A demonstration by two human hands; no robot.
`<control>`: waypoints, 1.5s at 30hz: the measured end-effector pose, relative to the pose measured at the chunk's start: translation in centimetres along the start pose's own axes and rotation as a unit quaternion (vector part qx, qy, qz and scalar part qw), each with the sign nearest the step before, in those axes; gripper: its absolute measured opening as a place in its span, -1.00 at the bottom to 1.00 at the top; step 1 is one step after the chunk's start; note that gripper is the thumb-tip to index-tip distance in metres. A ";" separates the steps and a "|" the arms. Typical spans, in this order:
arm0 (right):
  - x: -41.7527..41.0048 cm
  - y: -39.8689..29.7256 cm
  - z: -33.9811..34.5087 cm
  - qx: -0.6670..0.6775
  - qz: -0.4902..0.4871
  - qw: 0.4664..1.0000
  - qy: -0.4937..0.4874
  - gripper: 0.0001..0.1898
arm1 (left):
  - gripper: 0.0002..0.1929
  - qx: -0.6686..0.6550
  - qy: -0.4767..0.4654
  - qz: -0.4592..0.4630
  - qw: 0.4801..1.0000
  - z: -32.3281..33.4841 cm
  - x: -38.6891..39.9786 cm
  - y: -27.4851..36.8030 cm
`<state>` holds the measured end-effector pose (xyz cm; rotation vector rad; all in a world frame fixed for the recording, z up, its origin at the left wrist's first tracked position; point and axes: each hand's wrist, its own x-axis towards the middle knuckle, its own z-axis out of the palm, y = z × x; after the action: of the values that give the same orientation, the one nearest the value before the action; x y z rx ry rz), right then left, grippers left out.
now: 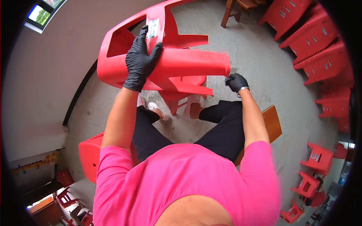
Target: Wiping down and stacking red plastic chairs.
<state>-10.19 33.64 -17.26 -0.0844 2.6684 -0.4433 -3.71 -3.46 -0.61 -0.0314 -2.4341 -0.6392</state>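
A red plastic chair (192, 62) lies tipped on its side in front of me, its legs pointing right. My left hand (141, 60), in a black glove, grips the chair's bar beside a label with writing (152, 28). At the end of the nearest upper leg is my right hand (237, 82), also black-gloved, with curled fingers. Whether it pinches the leg's edge or something small is too blurred to tell. Under the chair, a red plastic stool (195, 80) shows in part between my feet.
Stacked red chairs (314, 53) line the right side. A wooden stool (239, 8) stands at the far edge, and a wooden seat (273, 123) pokes out by my right arm. Another red stool (90, 158) is at my left. The wall (56, 70) rises on the left.
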 end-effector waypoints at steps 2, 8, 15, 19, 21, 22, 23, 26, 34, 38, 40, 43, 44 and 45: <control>-0.7 3.7 -0.4 0.284 0.004 0.953 0.106 -0.75 | -0.27 0.013 0.004 0.006 1.000 0.1 0.0 -0.2; -2.1 7.8 -0.6 0.590 -0.063 0.766 0.248 -0.60 | -0.02 -0.008 -0.019 -0.072 0.997 0.7 -0.1 -1.8; 2.0 12.3 4.4 0.800 -0.013 0.574 0.173 -0.61 | 0.21 0.027 -0.255 -0.245 0.935 -0.4 4.9 0.6; 1.9 6.5 3.5 0.809 -0.032 0.569 0.148 -0.64 | 0.21 -0.126 -0.178 -0.235 0.947 0.5 4.1 -3.5; 1.4 4.6 2.5 0.808 -0.016 0.569 0.153 -0.65 | 0.19 -0.192 -0.178 -0.243 0.934 0.9 4.4 -4.3; 1.4 4.1 2.3 0.794 -0.041 0.584 0.163 -0.65 | 0.17 -0.259 -0.179 -0.251 0.915 1.0 4.7 -4.3; 1.5 3.4 2.3 0.779 -0.065 0.599 0.173 -0.65 | 0.17 -0.259 -0.179 -0.249 0.916 1.0 5.3 -4.4; 1.3 0.2 1.7 0.777 -0.102 0.603 0.150 -0.61 | -0.01 -0.323 -0.228 -0.261 0.881 0.7 6.1 -3.8; 1.0 -5.1 0.4 0.737 -0.134 0.649 0.134 -0.57 | -0.15 -0.217 -0.110 -0.331 0.912 1.0 6.9 -5.3; 1.3 -4.5 0.9 0.734 -0.145 0.640 0.175 -0.69 | -0.30 -0.244 -0.079 -0.441 0.860 -2.2 6.2 -9.9; 0.9 -4.1 0.5 0.739 -0.132 0.638 0.169 -0.70 | -0.25 -0.256 -0.011 -0.469 0.845 -4.5 5.1 -12.2; 0.6 -3.7 0.4 0.766 -0.125 0.612 0.152 -0.70 | -0.26 -0.314 0.031 -0.500 0.807 -8.3 3.9 -14.9; 0.6 -3.6 0.7 0.781 -0.125 0.595 0.141 -0.68 | -0.26 -0.308 0.038 -0.505 0.806 -9.5 3.5 -16.7; 1.0 -3.9 0.8 0.796 -0.131 0.578 0.122 -0.65 | -0.26 -0.336 0.050 -0.491 0.803 -11.7 3.2 -18.9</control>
<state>-10.80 29.54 -17.12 0.1492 1.4075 -2.7800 -2.98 -25.87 1.13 0.9971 -1.8409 -1.8587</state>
